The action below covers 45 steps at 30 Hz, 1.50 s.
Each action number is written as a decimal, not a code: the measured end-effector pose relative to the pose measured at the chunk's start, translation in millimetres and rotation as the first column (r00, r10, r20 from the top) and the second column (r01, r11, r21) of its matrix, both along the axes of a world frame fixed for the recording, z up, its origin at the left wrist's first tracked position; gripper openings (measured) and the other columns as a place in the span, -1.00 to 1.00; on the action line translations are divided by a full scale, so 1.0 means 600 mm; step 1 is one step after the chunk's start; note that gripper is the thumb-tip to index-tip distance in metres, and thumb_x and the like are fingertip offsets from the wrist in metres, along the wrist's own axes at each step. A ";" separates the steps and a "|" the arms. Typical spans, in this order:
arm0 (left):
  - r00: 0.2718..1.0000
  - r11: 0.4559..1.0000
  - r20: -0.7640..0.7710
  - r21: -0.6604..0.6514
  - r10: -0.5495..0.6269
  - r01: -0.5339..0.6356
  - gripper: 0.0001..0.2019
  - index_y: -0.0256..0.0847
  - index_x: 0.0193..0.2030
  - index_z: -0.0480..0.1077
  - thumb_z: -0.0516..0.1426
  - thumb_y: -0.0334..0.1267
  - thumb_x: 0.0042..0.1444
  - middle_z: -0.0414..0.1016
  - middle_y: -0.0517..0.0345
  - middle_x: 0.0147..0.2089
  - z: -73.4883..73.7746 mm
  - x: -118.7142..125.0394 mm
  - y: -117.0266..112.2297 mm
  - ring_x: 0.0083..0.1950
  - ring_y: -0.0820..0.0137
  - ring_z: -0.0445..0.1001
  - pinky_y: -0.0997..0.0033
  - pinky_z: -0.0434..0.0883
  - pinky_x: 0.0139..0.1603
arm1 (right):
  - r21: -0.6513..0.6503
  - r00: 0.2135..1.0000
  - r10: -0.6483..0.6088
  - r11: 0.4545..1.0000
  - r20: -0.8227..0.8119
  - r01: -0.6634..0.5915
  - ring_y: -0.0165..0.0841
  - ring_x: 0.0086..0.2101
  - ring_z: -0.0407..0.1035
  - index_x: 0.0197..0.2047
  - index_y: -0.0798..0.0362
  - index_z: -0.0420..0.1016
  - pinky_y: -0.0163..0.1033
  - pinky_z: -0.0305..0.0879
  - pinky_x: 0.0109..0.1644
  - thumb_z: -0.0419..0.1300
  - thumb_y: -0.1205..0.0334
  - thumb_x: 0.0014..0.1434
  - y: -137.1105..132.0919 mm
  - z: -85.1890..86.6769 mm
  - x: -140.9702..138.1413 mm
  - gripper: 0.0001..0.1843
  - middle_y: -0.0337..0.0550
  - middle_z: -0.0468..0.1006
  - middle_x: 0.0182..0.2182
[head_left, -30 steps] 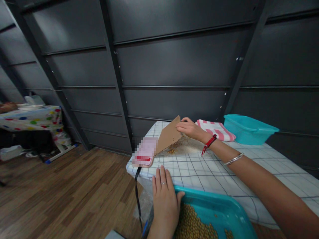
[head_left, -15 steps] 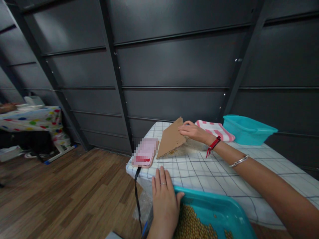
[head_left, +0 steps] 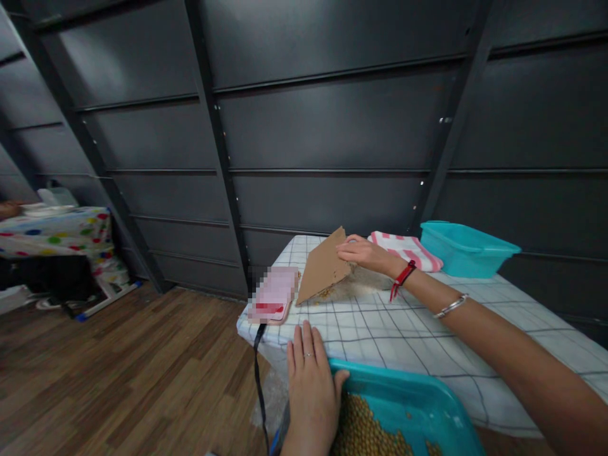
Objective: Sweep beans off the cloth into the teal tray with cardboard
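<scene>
My right hand (head_left: 363, 253) grips the upper right edge of a piece of brown cardboard (head_left: 323, 267), which stands tilted on the checked tablecloth. Small tan bits (head_left: 325, 294) lie at its lower edge, and something pale shows behind it, partly hidden. At the front, my left hand (head_left: 311, 386) lies with fingers stretched out over the left rim of a teal basin (head_left: 408, 386). Its thumb rests at the rim. Inside the basin are many round, yellow-brown beans (head_left: 368, 427); the near part of the basin is cut off by the frame.
A pink phone (head_left: 275, 294), partly blurred out, lies at the table's left edge with a black strap (head_left: 259, 380) hanging down. At the back right are a pink-and-white striped towel (head_left: 406, 247) and a second teal basin (head_left: 470, 253). A dark panelled wall (head_left: 327, 126) stands behind the table.
The view has shifted slightly. Both hands keep nearly the same places, the right on the cardboard and the left at the basin's rim.
</scene>
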<state>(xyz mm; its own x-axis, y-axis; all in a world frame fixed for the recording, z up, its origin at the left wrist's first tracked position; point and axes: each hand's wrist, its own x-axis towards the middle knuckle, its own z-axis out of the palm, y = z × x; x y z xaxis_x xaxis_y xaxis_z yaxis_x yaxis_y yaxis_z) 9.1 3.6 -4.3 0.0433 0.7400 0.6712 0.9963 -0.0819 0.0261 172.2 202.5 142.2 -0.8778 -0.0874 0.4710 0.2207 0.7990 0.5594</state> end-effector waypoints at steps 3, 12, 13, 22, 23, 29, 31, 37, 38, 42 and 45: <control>1.000 1.000 0.016 -0.015 -0.006 0.006 -0.41 -0.45 0.10 0.18 -0.01 -0.03 0.03 0.21 -0.25 0.17 -0.001 -0.001 0.000 0.20 0.02 0.12 -0.04 0.21 0.09 | -0.013 1.000 -0.008 1.000 -0.020 0.007 -0.42 -0.21 0.35 -0.26 0.09 0.35 -0.15 0.19 -0.11 -0.18 0.43 0.23 -0.003 0.005 0.007 -0.70 -0.11 0.51 -0.28; 1.000 1.000 -0.026 0.019 0.006 -0.006 -0.40 -0.46 0.07 0.23 -0.04 0.03 0.04 0.25 -0.24 0.14 0.003 -0.002 -0.001 0.16 0.02 0.19 0.01 0.27 0.05 | -0.045 0.999 -0.011 0.999 -0.036 0.009 -0.42 -0.21 0.33 -0.25 0.09 0.35 -0.15 0.19 -0.12 -0.20 0.44 0.23 0.006 0.001 -0.031 -0.68 -0.10 0.51 -0.24; 1.000 1.000 -0.030 0.016 0.005 -0.004 -0.40 -0.46 0.07 0.23 -0.04 0.04 0.04 0.25 -0.24 0.15 0.005 -0.002 -0.001 0.16 0.02 0.19 0.02 0.28 0.05 | -0.050 0.999 -0.010 0.999 -0.031 0.009 -0.43 -0.22 0.34 -0.25 0.09 0.36 -0.16 0.20 -0.12 -0.20 0.44 0.23 0.006 -0.001 -0.029 -0.68 -0.12 0.51 -0.26; 1.000 1.000 -0.021 -0.017 -0.009 0.008 -0.40 -0.46 0.08 0.21 -0.02 0.02 0.03 0.24 -0.24 0.15 0.008 -0.004 -0.003 0.17 0.02 0.19 0.02 0.27 0.05 | -0.058 0.999 -0.003 0.998 -0.047 0.001 -0.41 -0.18 0.35 -0.22 0.08 0.36 -0.14 0.23 -0.11 -0.17 0.42 0.23 0.004 -0.001 0.000 -0.71 -0.11 0.51 -0.27; 1.000 1.000 -0.020 -0.014 -0.009 0.008 -0.40 -0.46 0.09 0.20 -0.02 0.01 0.03 0.24 -0.25 0.15 0.007 -0.003 -0.003 0.17 0.02 0.18 0.01 0.27 0.05 | -0.054 0.999 0.001 0.999 -0.051 -0.004 -0.41 -0.17 0.35 -0.22 0.07 0.36 -0.13 0.23 -0.11 -0.17 0.42 0.23 0.004 -0.001 -0.003 -0.70 -0.11 0.51 -0.27; 1.000 1.000 -0.018 0.011 0.006 -0.006 -0.41 -0.45 0.09 0.20 -0.01 -0.01 0.02 0.23 -0.25 0.16 0.001 -0.001 0.000 0.18 0.03 0.16 0.00 0.25 0.06 | -0.024 0.997 0.016 1.000 -0.078 -0.018 -0.42 -0.20 0.34 -0.24 0.08 0.36 -0.13 0.23 -0.10 -0.19 0.43 0.23 0.001 -0.005 -0.034 -0.69 -0.12 0.51 -0.27; 1.000 1.000 -0.019 0.022 0.013 -0.013 -0.41 -0.44 0.08 0.22 -0.01 -0.01 0.02 0.24 -0.23 0.15 0.001 0.000 0.000 0.18 0.03 0.17 0.00 0.26 0.06 | -0.018 0.996 0.019 1.000 -0.088 -0.021 -0.42 -0.21 0.35 -0.26 0.09 0.37 -0.14 0.23 -0.11 -0.19 0.44 0.23 0.000 -0.004 -0.040 -0.68 -0.12 0.51 -0.28; 1.000 1.000 -0.022 0.020 0.011 -0.010 -0.41 -0.45 0.08 0.22 -0.01 -0.01 0.02 0.24 -0.25 0.15 0.001 0.000 0.000 0.17 0.02 0.17 -0.02 0.25 0.05 | -0.014 0.996 0.028 0.999 -0.081 -0.030 -0.42 -0.24 0.34 -0.29 0.08 0.37 -0.15 0.23 -0.12 -0.19 0.45 0.22 0.003 0.008 -0.051 -0.67 -0.13 0.51 -0.31; 1.000 1.000 -0.018 0.011 0.008 -0.008 -0.42 -0.44 0.09 0.21 -0.01 -0.02 0.02 0.23 -0.24 0.16 0.000 -0.001 0.000 0.18 0.03 0.16 -0.02 0.24 0.06 | -0.016 0.997 0.030 0.999 -0.078 -0.031 -0.42 -0.23 0.34 -0.29 0.09 0.37 -0.16 0.23 -0.12 -0.20 0.45 0.22 0.003 0.009 -0.054 -0.67 -0.13 0.51 -0.31; 1.000 1.000 0.002 -0.016 -0.006 0.006 -0.42 -0.43 0.11 0.17 -0.01 -0.04 0.03 0.18 -0.25 0.19 -0.004 0.000 0.000 0.21 0.04 0.11 -0.03 0.22 0.09 | -0.024 0.998 0.031 0.999 -0.062 -0.033 -0.43 -0.24 0.34 -0.31 0.09 0.37 -0.17 0.22 -0.12 -0.19 0.44 0.23 0.007 0.012 -0.067 -0.68 -0.13 0.51 -0.31; 1.000 1.000 0.014 -0.027 -0.009 0.009 -0.42 -0.45 0.11 0.17 -0.01 -0.05 0.04 0.19 -0.27 0.18 -0.005 0.001 0.001 0.20 0.03 0.12 -0.03 0.21 0.09 | -0.034 0.999 0.030 0.999 -0.046 -0.031 -0.43 -0.25 0.34 -0.31 0.09 0.37 -0.18 0.22 -0.12 -0.19 0.46 0.22 0.011 0.009 -0.072 -0.67 -0.14 0.51 -0.32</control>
<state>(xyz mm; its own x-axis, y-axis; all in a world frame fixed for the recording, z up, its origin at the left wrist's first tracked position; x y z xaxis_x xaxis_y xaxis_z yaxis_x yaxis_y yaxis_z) 9.8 4.1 -7.3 0.0405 0.7575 0.6516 0.9951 -0.0897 0.0424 129.0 209.1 147.4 -0.8527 -0.0969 0.5134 0.2203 0.8243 0.5216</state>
